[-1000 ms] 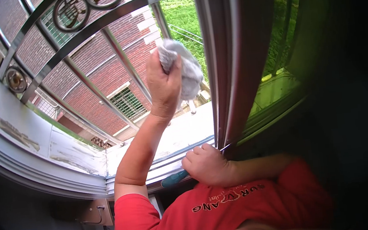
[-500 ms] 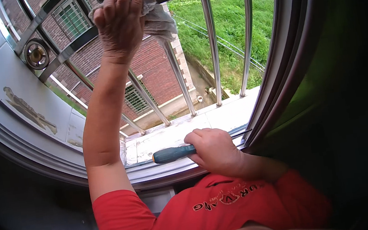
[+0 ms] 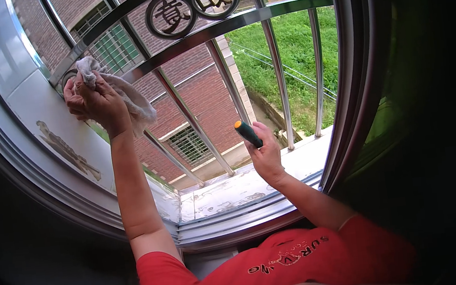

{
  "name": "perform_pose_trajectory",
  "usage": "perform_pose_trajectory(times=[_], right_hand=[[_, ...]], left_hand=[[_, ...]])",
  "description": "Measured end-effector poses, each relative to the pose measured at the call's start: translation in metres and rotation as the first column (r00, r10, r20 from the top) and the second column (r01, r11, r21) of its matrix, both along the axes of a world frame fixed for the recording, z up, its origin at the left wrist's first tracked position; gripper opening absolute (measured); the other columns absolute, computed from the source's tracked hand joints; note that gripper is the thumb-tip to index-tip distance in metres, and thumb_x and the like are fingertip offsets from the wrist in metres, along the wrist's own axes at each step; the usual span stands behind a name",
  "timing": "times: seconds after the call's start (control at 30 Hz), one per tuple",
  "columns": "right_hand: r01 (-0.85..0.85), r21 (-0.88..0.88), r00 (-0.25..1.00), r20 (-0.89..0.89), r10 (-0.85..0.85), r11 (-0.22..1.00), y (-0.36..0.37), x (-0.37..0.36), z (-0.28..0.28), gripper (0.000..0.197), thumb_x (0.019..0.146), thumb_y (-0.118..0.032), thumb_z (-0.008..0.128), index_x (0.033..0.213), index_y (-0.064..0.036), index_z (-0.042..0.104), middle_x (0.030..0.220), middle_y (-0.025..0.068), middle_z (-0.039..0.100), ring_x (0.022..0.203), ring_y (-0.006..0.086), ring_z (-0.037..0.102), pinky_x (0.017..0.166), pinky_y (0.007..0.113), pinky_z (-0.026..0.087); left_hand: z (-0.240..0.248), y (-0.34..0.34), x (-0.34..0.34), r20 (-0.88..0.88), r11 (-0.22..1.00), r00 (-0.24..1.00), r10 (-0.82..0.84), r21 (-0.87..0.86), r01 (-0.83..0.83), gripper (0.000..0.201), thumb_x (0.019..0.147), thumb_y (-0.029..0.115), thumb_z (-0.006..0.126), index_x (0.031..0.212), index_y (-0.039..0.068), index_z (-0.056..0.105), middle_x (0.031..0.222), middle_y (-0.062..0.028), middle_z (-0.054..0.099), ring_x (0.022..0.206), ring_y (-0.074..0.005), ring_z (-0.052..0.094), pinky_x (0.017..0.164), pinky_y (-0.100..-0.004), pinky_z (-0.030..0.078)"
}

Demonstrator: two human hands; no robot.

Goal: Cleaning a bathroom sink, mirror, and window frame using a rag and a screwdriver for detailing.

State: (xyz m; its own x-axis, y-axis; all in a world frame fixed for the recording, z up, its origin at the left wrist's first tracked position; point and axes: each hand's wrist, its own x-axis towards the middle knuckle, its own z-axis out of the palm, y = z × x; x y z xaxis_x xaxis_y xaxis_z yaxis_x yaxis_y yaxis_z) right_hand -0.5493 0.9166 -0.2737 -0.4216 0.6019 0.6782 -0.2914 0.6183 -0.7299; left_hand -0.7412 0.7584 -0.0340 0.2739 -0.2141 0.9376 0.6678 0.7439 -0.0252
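My left hand [image 3: 97, 104] is closed round a greyish-white cloth [image 3: 132, 101], at the left end of the metal window railing [image 3: 183, 45]. The cloth hangs down to the right of my fingers and partly covers a round fitting on the rail. In front of the bars, my right hand [image 3: 267, 152] grips a screwdriver [image 3: 248, 134] by its dark green handle with an orange end. That handle tilts up to the left; its shaft is hidden behind my hand. Both arms reach out over the window sill [image 3: 226, 200].
Window frame tracks [image 3: 238, 228] curve along the near side, and a dark frame [image 3: 353, 83] stands on the right. The white left wall [image 3: 32, 105] bears a brown stain [image 3: 69, 152]. Beyond the bars are a brick building [image 3: 195, 98] and green grass [image 3: 298, 67].
My left hand has moved with the cloth from the upper rail down and left to the rail's end. My right hand has lifted off the sill with the screwdriver, its handle now tilting upward.
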Motion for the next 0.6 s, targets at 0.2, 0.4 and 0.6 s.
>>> perform_pose_trajectory(times=[0.2,0.4,0.6], right_hand=[[0.083,-0.042,0.985,-0.151,-0.088,0.996,0.008,-0.054,-0.015,0.059,0.077,-0.001,0.057,0.133,-0.0046,0.038,0.131,0.0194,0.04,0.122,0.0353,0.038,0.102,0.039,0.029],[0.0,-0.133,0.993,-0.114,-0.015,0.991,0.02,-0.076,-0.025,0.05,0.08,-0.004,0.057,0.127,-0.0032,0.042,0.115,0.015,0.052,0.104,0.0296,0.052,0.088,0.035,0.042],[-0.107,-0.043,0.992,-0.075,0.103,0.993,0.05,-0.068,-0.025,0.032,0.079,-0.005,0.058,0.109,-0.005,0.048,0.098,0.0164,0.056,0.09,0.0343,0.056,0.076,0.038,0.046]], left_hand=[[0.079,0.082,0.062,-0.246,0.98,0.966,-0.079,-0.196,0.03,0.038,0.077,0.023,0.065,0.112,0.014,0.055,0.109,-0.0111,0.049,0.102,-0.0294,0.044,0.085,-0.0433,0.03],[0.097,0.101,0.039,-0.187,0.846,0.976,0.112,-0.497,-0.193,0.044,0.074,0.024,0.065,0.116,0.018,0.053,0.112,-0.0032,0.051,0.104,-0.0249,0.046,0.087,-0.0424,0.03],[0.095,0.024,-0.004,-0.224,0.828,0.94,0.256,-0.45,-0.333,0.038,0.076,0.024,0.061,0.113,0.02,0.053,0.11,-0.0022,0.051,0.104,-0.0233,0.047,0.086,-0.0399,0.032]])
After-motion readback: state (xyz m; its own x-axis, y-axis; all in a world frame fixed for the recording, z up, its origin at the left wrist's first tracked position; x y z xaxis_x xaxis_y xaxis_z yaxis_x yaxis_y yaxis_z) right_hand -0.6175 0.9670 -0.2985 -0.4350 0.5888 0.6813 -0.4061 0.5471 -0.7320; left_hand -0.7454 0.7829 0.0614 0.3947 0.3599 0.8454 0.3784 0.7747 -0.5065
